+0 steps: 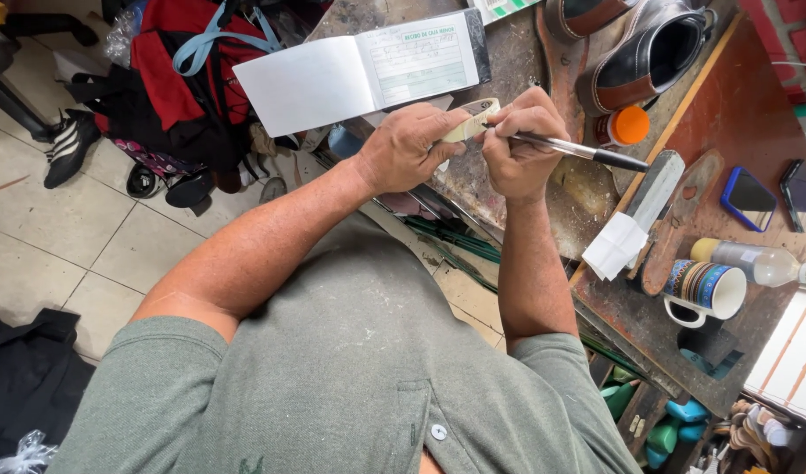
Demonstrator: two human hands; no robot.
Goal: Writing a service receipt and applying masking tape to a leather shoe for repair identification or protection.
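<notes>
roll of tape (475, 120): pale, beige, held up above the worn workbench (508, 61), just in front of the open receipt book (368, 70). my left hand (407, 147) grips it from the left side, thumb and fingers pressed on its edge. my right hand (519, 140) is touching the roll from the right, fingers curled tight round a pen (569, 149); the pen has a silver barrel and a dark end pointing right, and its tip lies against the tape, hidden by my fingers.

receipt book: lies open on the bench, blank page left, printed form right.

right of the hands: orange-capped small bottle (626, 127), just beside a black and brown shoe (653, 53). below these a folded white paper (615, 246) rests against a flat grey file (655, 189).

further right, on the reddish board (727, 114): two phones (771, 197), a patterned mug (705, 288), a clear plastic bottle (758, 262) lying on its side.

left: tiled floor (60, 246), a red and black bag (179, 70), a black sneaker (69, 145) with white stripes.
</notes>
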